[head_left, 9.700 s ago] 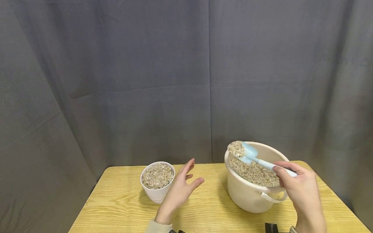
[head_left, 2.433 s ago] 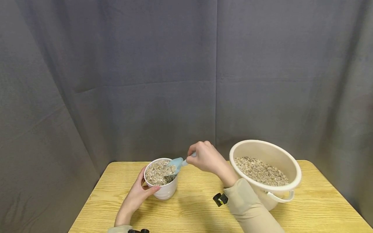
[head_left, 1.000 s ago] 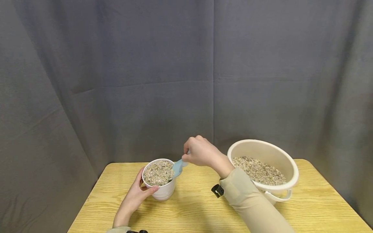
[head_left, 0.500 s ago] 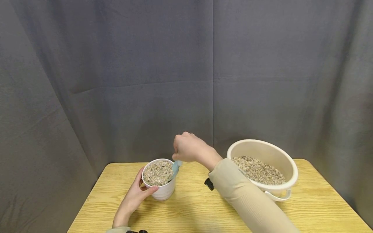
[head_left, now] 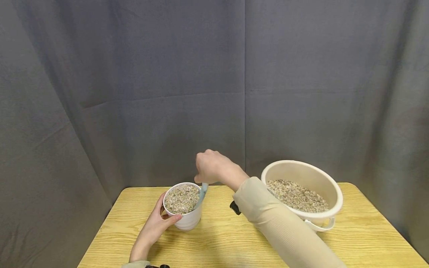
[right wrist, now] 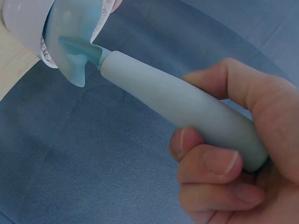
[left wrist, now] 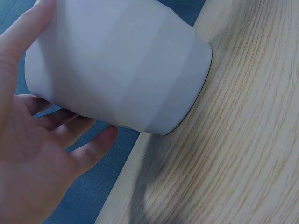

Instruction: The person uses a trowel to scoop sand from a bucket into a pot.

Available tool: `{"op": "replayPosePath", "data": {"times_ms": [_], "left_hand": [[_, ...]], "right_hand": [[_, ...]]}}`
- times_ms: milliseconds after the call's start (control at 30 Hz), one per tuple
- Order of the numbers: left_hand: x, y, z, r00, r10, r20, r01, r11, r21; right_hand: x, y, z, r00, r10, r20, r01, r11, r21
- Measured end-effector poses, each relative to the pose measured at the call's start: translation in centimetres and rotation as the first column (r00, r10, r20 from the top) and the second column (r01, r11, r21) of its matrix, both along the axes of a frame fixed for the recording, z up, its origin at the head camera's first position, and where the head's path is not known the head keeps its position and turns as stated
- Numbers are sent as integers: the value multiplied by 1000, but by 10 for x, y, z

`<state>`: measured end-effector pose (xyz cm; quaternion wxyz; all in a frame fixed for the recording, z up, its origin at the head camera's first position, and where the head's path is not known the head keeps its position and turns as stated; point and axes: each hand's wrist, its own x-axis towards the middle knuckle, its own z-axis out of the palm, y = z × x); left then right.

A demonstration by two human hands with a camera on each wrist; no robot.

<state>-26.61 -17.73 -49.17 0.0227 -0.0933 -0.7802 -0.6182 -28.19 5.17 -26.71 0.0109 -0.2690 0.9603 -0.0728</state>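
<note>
A white ribbed flower pot [head_left: 188, 222], full to near its rim with coarse tan granules [head_left: 181, 199], stands upright on the table. My left hand [head_left: 155, 225] holds it from the left, thumb on the near side and fingers round the far side; the left wrist view shows the pot's [left wrist: 126, 65] base on the wood. With curled fingers, my right hand [head_left: 214, 167] grips the pale handle of a light blue trowel [right wrist: 173, 98]. Steeply tilted, the trowel has its blade inside the pot's right rim, its tip hidden in the granules.
A large cream bucket [head_left: 310, 169] with a side handle [head_left: 321, 225] stands at the right, holding more of the granules. My right forearm crosses in front of it. The wooden table [head_left: 221, 238] ends at a grey curtain [head_left: 187, 93] behind.
Earlier the right hand held the loaded trowel over the bucket and the left hand was off the pot. In the last second the right hand has moved left and the trowel has turned steeper.
</note>
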Motion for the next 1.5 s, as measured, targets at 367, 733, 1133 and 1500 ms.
{"op": "replayPosePath", "data": {"times_ms": [367,733,1133,1500], "left_hand": [[1,0,1,1000,-9,-5,9,1000,11],[0,-2,1,1000,7,1,-7,1000,-17],[0,-3,0,1000,-1,-17,1,1000,-4],[-1,-3,-2,1000,14,-10,-14,1000,6]], "right_hand": [[1,-2,7,1000,-12,-26,12,1000,16],[0,6,11,999,-10,-45,9,999,-31],[-3,19,1,996,27,-80,-41,984,-176],[-1,45,-26,996,-13,-87,-26,901,-434]]}}
